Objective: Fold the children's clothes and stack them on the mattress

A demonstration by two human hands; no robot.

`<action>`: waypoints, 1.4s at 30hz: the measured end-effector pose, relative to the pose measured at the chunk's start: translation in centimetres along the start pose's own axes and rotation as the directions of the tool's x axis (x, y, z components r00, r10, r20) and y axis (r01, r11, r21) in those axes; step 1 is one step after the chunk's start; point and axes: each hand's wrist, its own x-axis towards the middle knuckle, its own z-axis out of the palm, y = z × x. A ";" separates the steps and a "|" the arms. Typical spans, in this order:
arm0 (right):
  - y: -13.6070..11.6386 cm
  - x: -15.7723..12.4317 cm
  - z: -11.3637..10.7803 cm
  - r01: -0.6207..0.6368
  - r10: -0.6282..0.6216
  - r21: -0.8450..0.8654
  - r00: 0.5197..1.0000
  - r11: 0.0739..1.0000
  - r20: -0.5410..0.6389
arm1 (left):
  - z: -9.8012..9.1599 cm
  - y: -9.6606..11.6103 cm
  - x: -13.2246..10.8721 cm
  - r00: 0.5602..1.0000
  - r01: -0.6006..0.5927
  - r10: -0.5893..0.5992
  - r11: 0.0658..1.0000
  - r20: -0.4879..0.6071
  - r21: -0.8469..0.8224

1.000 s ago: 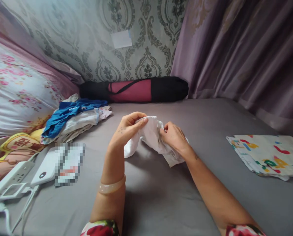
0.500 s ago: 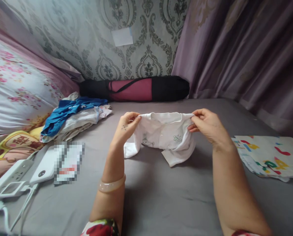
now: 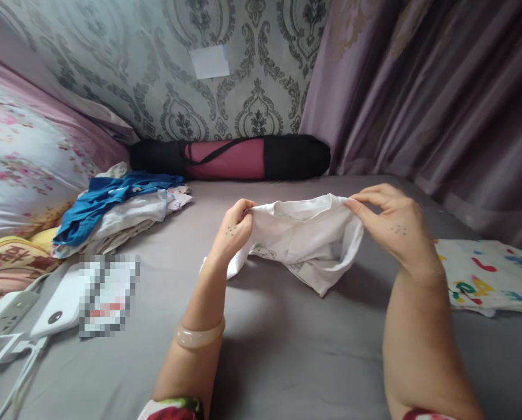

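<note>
A small white baby shirt with faint printed animal figures hangs between my two hands just over the grey bed sheet. My left hand pinches one shoulder of it, beside the neckline. The other shoulder is pinched between the thumb and fingers of my right hand. Its neck opening faces up and the lower part droops in folds. One sleeve dangles past my left hand, partly hidden behind the wrist.
To the left lies a heap of clothes, with a white power bank and a power strip nearer. A folded letter-print cloth is at right. Along the wall rests a black and maroon roll bag.
My right hand has moved right and turned, its back now showing more. The shirt's right side is bunched and twisted differently. The view has shifted slightly to the right.
</note>
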 end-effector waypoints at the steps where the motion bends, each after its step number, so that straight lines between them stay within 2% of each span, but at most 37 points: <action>1: 0.2 0.1 0.1 -0.017 0.016 0.053 0.999 0.998 0.028 | 0.1 0.0 0.0 1.000 -0.004 0.004 1.000 -0.003 -0.007; 4: 0.6 0.3 0.7 -0.105 0.082 0.167 0.987 0.980 0.136 | 0.3 -0.4 0.0 0.998 -0.050 0.049 0.998 -0.036 -0.023; 9: 0.2 0.4 1.6 -0.194 0.153 0.177 0.963 0.965 0.223 | 0.0 -0.8 0.0 0.990 -0.134 0.130 0.988 -0.059 -0.079; 13: -0.4 0.3 1.6 -0.224 0.156 0.235 0.948 0.946 0.276 | -0.3 -0.6 0.0 0.981 -0.178 0.170 0.980 -0.090 -0.091; 19: -1.2 0.0 0.2 -0.226 0.119 0.263 0.922 0.938 0.369 | -1.3 0.5 -0.5 0.970 -0.217 0.214 0.976 -0.112 -0.013; 23: -1.7 0.3 -0.8 -0.147 0.049 0.263 0.937 0.953 0.345 | -3.0 2.3 -1.0 0.961 -0.250 0.247 0.968 -0.128 -0.005; 28: -3.7 1.5 -2.5 0.024 -0.059 0.186 0.981 0.982 0.186 | -5.5 5.9 -1.0 0.950 -0.287 0.286 0.958 -0.129 0.011; 30: -4.6 2.0 -3.5 0.089 -0.115 0.179 0.983 0.980 0.143 | -6.5 7.4 -1.0 0.934 -0.322 0.329 0.944 -0.142 0.067; 33: -5.5 2.5 -5.3 0.146 -0.189 0.272 0.972 0.951 0.140 | -8.4 9.7 -1.5 0.907 -0.376 0.395 0.916 -0.146 0.140; 36: -5.9 3.0 -7.6 0.060 -0.162 0.396 0.960 0.916 0.230 | -10.3 11.7 -2.6 0.903 -0.408 0.422 0.902 -0.085 0.144; 38: -6.0 3.6 -8.7 -0.028 -0.124 0.463 0.948 0.886 0.294 | -11.2 12.5 -3.0 0.918 -0.392 0.395 0.917 -0.027 0.074; 40: -5.9 4.4 -8.9 -0.095 -0.102 0.500 0.931 0.861 0.351 | -11.5 12.5 -2.5 0.938 -0.347 0.347 0.938 0.005 0.026; 42: -5.9 5.4 -8.0 -0.107 -0.098 0.478 0.918 0.872 0.384 | -11.1 11.8 -1.3 0.949 -0.313 0.315 0.946 -0.007 0.080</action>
